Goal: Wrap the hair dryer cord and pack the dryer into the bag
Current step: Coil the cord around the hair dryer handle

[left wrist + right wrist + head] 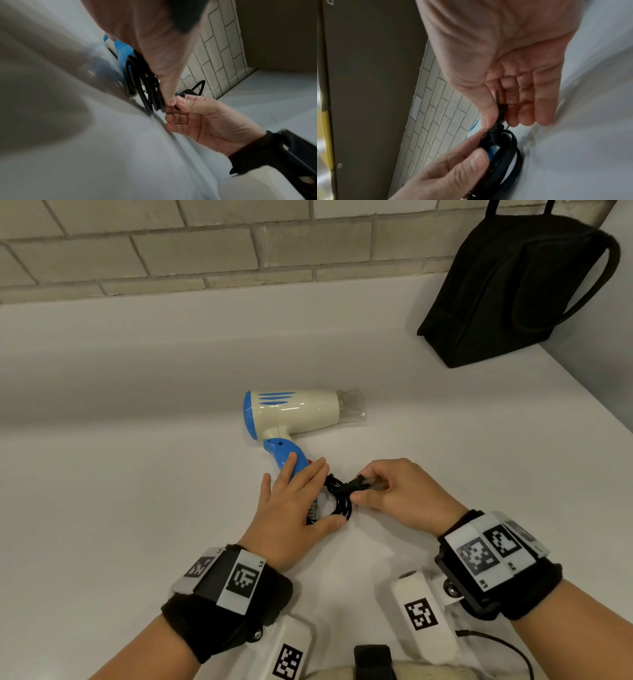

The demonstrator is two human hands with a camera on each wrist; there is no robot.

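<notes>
A cream hair dryer with a blue handle lies on its side on the white counter, nozzle pointing right. Its black cord is coiled in loops at the handle's end. My left hand lies over the handle and pinches the coil between thumb and fingers. My right hand, just right of the coil, pinches the black plug. The right wrist view shows the plug between thumb and forefinger above the cord. In the left wrist view the cord hangs under my thumb.
A black bag with long handles stands at the back right against the brick-tile wall. The counter's right edge runs diagonally below the bag. White tagged devices hang near my chest at the bottom.
</notes>
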